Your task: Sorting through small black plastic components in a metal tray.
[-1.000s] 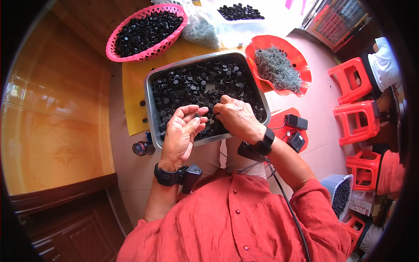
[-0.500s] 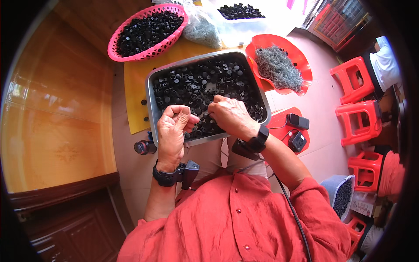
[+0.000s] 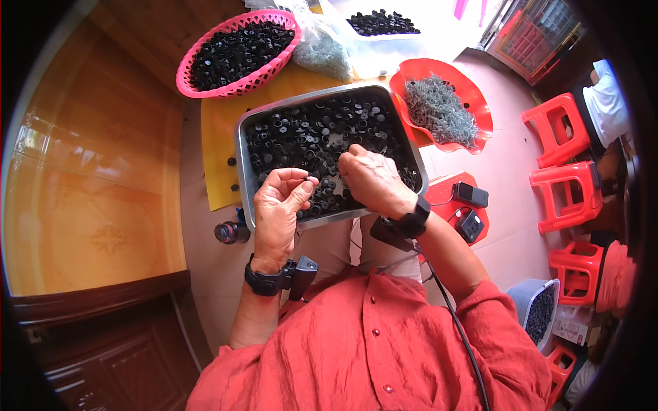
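Note:
Below me a metal tray [image 3: 239, 161] holds many small round black plastic caps [image 3: 281, 140] and ring-like pieces. Over its near left part is my left hand [image 3: 277, 212], thumb and forefinger pinched on a small black piece [image 3: 308, 179] that is barely visible. My right hand [image 3: 377, 181] is above the tray's right half, back of the hand up and fingers bent together. What those fingers hold, if anything, is hidden. To the tray's right, a red scalloped dish [image 3: 481, 113] carries a tangled heap of thin grey metal pieces [image 3: 439, 109].
A pink basket [image 3: 185, 75] of black caps and a clear bag [image 3: 322, 55] of grey pieces stand behind the tray. A white bin [image 3: 384, 58] is beyond. Red stools [image 3: 558, 130] line the right, near other people. A dark bottle [image 3: 232, 232] stands left, black devices [image 3: 469, 194] right.
My left thumb and forefinger have come together, with a small black piece now showing at their tips. The right hand has shifted slightly to the right; the whole view has moved a little.

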Motion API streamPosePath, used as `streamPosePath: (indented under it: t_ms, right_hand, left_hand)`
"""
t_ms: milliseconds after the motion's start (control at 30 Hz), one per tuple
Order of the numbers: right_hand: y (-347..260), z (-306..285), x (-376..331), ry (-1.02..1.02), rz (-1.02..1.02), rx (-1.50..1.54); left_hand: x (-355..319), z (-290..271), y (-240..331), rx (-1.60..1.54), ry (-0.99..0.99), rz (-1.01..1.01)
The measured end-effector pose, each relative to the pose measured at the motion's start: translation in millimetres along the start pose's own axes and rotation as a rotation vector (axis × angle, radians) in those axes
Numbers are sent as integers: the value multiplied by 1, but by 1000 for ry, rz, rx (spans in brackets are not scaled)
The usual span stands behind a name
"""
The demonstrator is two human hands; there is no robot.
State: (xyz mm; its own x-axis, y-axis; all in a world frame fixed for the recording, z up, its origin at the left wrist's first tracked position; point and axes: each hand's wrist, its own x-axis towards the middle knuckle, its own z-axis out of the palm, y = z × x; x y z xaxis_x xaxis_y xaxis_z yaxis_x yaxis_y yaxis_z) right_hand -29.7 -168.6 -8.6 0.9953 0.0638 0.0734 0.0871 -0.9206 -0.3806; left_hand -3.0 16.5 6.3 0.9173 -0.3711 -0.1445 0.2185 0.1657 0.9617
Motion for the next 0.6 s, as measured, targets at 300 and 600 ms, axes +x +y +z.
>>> streamPosePath:
  t_ms: [300, 600]
  right_hand:
    - [-13, -21, -14, 71, 198, 1279]
    - [-16, -8, -25, 173, 102, 1354]
  left_hand:
    - [-4, 16, -7, 111, -12, 157]
    - [-8, 22, -6, 303, -51, 242]
